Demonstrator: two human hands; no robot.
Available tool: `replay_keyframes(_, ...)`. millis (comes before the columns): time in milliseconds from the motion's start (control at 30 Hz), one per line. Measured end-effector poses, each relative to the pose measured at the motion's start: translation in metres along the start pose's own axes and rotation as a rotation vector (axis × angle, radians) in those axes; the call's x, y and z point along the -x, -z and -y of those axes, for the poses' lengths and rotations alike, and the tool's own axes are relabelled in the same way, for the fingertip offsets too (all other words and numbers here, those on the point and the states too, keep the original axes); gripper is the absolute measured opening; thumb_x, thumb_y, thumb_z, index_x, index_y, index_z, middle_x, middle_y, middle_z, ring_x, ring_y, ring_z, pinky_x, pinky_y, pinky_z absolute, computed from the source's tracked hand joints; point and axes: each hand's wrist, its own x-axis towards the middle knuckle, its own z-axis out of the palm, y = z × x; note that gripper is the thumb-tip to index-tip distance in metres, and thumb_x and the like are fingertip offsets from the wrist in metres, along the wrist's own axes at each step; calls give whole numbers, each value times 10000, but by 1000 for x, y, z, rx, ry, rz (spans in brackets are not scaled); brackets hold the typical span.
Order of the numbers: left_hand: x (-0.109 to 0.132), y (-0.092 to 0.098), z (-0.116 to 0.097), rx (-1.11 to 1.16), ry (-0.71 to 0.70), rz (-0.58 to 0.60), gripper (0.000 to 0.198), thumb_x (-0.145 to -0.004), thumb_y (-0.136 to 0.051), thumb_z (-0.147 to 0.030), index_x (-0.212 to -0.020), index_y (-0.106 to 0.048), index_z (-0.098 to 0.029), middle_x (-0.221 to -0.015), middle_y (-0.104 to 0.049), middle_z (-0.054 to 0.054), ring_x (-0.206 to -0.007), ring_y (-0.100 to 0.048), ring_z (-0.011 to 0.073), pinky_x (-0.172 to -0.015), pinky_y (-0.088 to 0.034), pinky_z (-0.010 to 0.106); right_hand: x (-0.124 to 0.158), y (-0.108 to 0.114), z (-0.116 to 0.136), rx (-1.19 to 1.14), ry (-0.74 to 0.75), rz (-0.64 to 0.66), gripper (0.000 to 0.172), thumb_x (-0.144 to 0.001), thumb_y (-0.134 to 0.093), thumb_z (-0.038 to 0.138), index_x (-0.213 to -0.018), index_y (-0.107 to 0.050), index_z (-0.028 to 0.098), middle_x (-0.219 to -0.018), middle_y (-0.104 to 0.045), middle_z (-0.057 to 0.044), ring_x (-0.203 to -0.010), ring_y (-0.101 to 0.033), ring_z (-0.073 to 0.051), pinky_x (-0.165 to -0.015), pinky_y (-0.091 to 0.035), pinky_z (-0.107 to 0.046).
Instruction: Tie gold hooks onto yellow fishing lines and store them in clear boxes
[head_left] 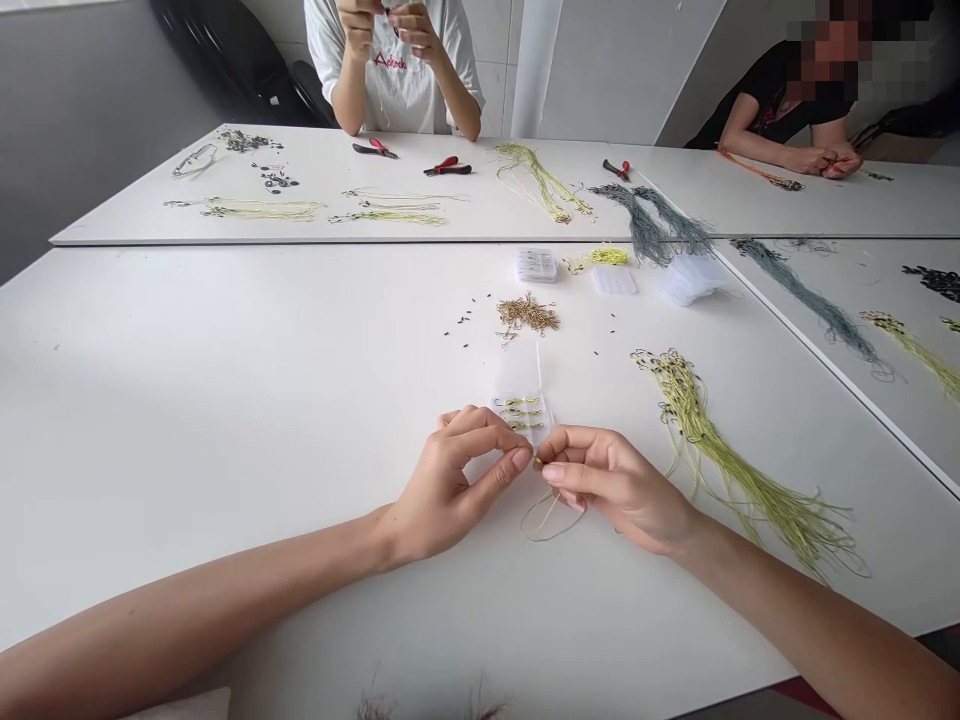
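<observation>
The bare left hand (450, 485) and bare right hand (628, 490) — fingertips pinched together — hold a thin, pale-yellow looped cord (551, 540).

One view, and it comes from the wearer's own head, facing forward and down across the bench (187, 380)! In close, the forearms (225, 615) sweep up from the lower corners, putting left grip (454, 485) and right grip (626, 490) just below mid-frame. Beyond them the bench stretches away, and there, far side, cut off by the top edge, a person in white (420, 95); another in black (772, 95), upper right corner!
</observation>
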Motion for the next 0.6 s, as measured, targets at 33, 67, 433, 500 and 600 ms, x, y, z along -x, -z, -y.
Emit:
replay_keyframes(33,0,0,0,7,3,0,181,-963,-503,-280,-900,-655,-204,-894,-664,35,-856,-570,171,-895,-360,376,0,0,-1,21,12,-18,150,-783,-732,296,-853,-662,183,-625,-508,34,-552,-432,-97,-536,-358,-254)
replay_keyframes(67,0,0,1,15,9,2,174,-959,-509,-275,-895,-654,-203,-894,-662,34,-858,-569,171,-894,-357,377,0,0,-1,42,22,-32,158,-788,-729,312,-848,-659,184,-620,-508,32,-553,-436,-101,-534,-358,-256)
replay_keyframes(433,0,4,1,-14,-9,69,125,-916,-556,-243,-944,-675,-218,-929,-661,16,-883,-560,175,-905,-324,382,0,2,-5,142,32,-74,162,-831,-693,342,-854,-650,188,-619,-514,31,-566,-437,-101,-552,-358,-252)
replay_keyframes(500,-1,3,1,-55,-21,87,131,-916,-557,-253,-914,-682,-214,-902,-661,17,-836,-553,169,-884,-328,380,0,2,-5,153,36,-70,163,-831,-692,344,-850,-647,189,-616,-515,29,-563,-436,-104,-548,-358,-254)
replay_keyframes(600,-2,2,2,-80,-29,106,170,-931,-531,-255,-871,-684,-208,-865,-658,17,-807,-544,166,-865,-334,376,1,1,-5,171,46,-61,165,-829,-693,343,-846,-647,186,-633,-521,23,-572,-445,-107,-551,-367,-256)
